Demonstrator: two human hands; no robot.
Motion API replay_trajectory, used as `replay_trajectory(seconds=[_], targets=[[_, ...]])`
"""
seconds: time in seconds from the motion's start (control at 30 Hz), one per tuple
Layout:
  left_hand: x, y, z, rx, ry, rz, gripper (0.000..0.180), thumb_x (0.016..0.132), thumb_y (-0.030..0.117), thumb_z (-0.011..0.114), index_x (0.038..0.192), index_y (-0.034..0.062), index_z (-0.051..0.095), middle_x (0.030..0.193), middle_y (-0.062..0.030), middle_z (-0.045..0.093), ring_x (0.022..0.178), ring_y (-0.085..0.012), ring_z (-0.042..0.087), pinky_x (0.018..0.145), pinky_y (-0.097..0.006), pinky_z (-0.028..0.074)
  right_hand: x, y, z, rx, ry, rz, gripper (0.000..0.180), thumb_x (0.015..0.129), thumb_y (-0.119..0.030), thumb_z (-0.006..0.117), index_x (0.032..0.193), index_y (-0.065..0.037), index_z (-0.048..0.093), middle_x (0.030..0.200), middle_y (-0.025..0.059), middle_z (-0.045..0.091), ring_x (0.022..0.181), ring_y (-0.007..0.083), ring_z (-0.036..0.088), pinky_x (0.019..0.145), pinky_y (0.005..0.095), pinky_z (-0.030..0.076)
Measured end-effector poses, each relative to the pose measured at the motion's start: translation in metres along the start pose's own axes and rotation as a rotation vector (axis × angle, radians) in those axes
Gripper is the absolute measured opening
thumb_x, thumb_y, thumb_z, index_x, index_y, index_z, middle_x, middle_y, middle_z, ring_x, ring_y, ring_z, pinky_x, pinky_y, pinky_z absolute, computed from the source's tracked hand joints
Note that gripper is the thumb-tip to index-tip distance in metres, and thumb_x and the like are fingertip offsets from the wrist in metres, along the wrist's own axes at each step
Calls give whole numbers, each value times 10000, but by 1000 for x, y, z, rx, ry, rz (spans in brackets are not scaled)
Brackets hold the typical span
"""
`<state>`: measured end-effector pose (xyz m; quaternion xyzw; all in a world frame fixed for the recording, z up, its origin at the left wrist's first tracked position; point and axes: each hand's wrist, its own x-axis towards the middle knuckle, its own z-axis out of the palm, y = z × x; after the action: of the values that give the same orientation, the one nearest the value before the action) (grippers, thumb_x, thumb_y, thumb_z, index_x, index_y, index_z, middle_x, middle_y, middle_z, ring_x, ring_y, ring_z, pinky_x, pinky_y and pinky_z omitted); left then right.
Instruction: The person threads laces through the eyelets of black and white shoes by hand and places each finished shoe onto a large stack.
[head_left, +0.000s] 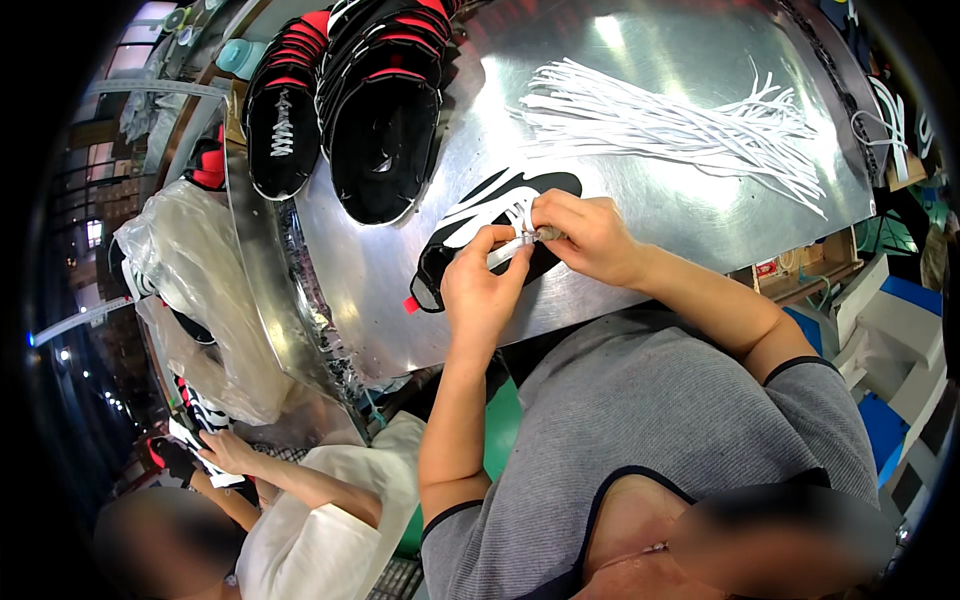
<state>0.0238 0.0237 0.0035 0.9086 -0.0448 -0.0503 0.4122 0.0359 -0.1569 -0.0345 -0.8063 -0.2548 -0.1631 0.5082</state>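
Observation:
A black-and-white shoe upper (462,236) with a small red tab lies tilted on the metal table, close to its near edge. Above its lacing area, my left hand (482,295) pinches a white shoelace (503,254) between thumb and forefinger. My right hand (590,238) is closed on the same lace, just right of the left fingertips. Something tan and grey, perhaps a finger cover, shows at the right fingertips. White lace loops cross the upper's opening beside both hands. The curled fingers hide part of the lace and the eyelets.
A spread bundle of white shoelaces (665,125) lies across the far right of the table (400,330). Nested black-and-red shoe uppers (385,165) stand at the far left. Beyond the left edge are a clear plastic bag (205,290) and a co-worker's hand (228,452) holding another upper.

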Motion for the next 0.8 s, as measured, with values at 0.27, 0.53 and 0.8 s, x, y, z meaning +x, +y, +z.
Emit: replay_trajectory(seconds=[0.27, 0.53, 0.8], targets=[[-2, 0, 4, 97, 79, 107, 234, 791, 224, 743, 931, 54, 663, 826, -120, 703, 741, -328, 673, 660, -385, 506, -21, -25, -18, 279, -75, 426, 199, 912, -121, 646, 1047, -41, 524, 920, 144, 656, 761, 295, 665, 651, 365, 505], [-2, 0, 5, 89, 104, 102, 220, 800, 219, 743, 914, 46, 668, 822, -122, 701, 729, -318, 676, 656, -372, 506, -25, -26, -24, 275, -240, 618, 182, 961, -170, 588, 1012, -10, 517, 828, 151, 675, 741, 297, 667, 671, 378, 495], [-10, 1, 6, -31, 36, 192, 147, 805, 66, 732, 923, 5, 668, 832, -141, 698, 722, -302, 681, 661, -346, 515, -21, -24, -10, 359, -186, 718, 177, 950, -153, 571, 1004, -8, 485, 728, 131, 663, 666, 290, 662, 640, 372, 503]])
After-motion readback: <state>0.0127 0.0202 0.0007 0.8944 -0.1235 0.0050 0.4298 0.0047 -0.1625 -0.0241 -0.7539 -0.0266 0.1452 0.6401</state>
